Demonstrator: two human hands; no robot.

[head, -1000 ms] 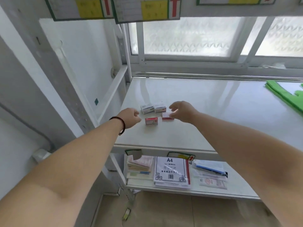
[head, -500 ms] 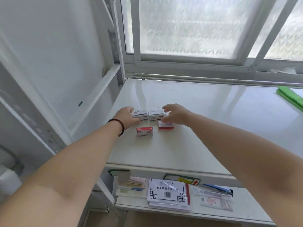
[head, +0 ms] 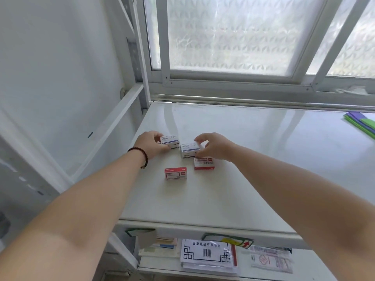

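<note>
Four small boxes lie on the white table [head: 253, 179]. My left hand [head: 151, 144], with a bead bracelet at the wrist, grips a white and blue box [head: 170, 141] at the back left. My right hand [head: 213, 148] pinches a second white and blue box [head: 189, 149], which looks lifted and tilted. A red and white box [head: 175, 173] lies nearer me, free of both hands. Another red and white box [head: 204, 164] sits just under my right hand, partly hidden by it.
A frosted window [head: 233, 33] runs along the table's far edge. Green and purple sheets [head: 363, 122] lie at the far right. A lower shelf [head: 304, 268] holds paper packs and booklets. A white wall and metal frame stand close on the left.
Both hands have closed on the two white and blue boxes. The right-hand box has come up and toward me. The camera has tilted downward.
</note>
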